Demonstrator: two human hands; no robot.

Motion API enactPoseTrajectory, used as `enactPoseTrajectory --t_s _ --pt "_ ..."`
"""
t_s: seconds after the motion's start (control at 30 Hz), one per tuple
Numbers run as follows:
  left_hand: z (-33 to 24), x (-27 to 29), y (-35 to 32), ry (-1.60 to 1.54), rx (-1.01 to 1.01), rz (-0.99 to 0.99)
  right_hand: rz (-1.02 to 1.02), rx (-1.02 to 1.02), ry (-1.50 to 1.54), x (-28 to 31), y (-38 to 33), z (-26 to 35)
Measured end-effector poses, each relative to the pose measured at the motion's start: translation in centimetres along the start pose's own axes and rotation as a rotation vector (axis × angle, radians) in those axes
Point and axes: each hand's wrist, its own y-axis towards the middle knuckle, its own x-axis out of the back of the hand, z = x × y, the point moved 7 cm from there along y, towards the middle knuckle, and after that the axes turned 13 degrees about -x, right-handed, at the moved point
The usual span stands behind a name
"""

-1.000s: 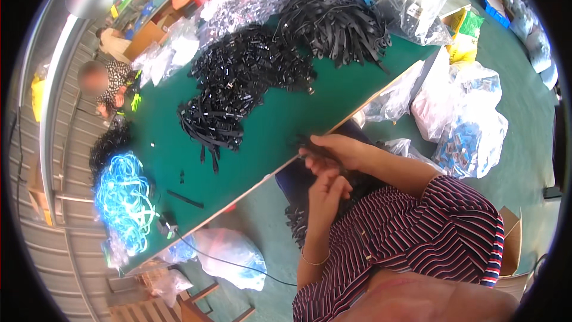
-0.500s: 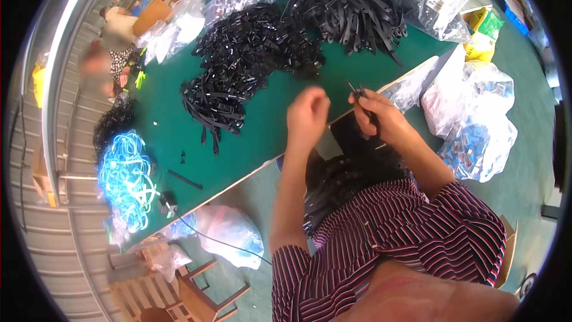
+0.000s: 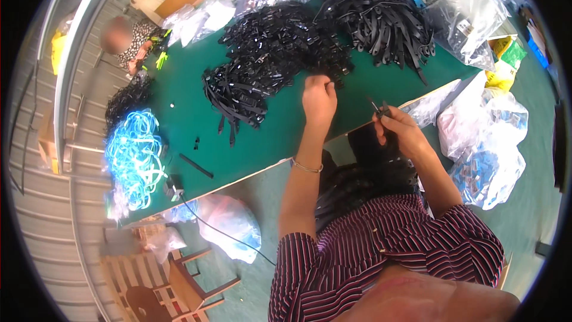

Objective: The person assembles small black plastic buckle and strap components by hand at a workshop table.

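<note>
Moved: left hand (image 3: 319,98) has reached further across the green worktop (image 3: 280,137) to the black strap pile (image 3: 268,59).
Left hand: fingers curled, pinching at the pile's near edge.
Right hand (image 3: 396,128): closed on a small black clip (image 3: 380,109) over the worktop's near edge.

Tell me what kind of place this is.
Probably a small workshop for hand assembly or sorting. A long green table carries heaps of black straps and blue cords, clear bags of parts sit around it, and another person works opposite.
</note>
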Motion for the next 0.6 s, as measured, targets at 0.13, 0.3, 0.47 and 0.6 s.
enactPoseTrajectory --t_s 0.13,0.3,0.47,0.6 --pt "1.3 2.9 -2.4 -0.139 0.12 -0.118 0.007 0.019 -0.095 -1.2 0.5 0.1" --pt "-1.0 4.4 -7.1 -0.916 0.526 -0.198 0.043 0.065 -0.154 -3.6 1.2 0.2" --pt "-4.9 4.8 -10.6 -1.202 0.598 -0.141 0.044 0.126 -0.176 -5.6 1.5 -0.4" --pt "-5.8 6.9 -10.9 -1.129 0.615 -0.111 0.097 0.075 -0.221 -6.8 1.4 -0.7"
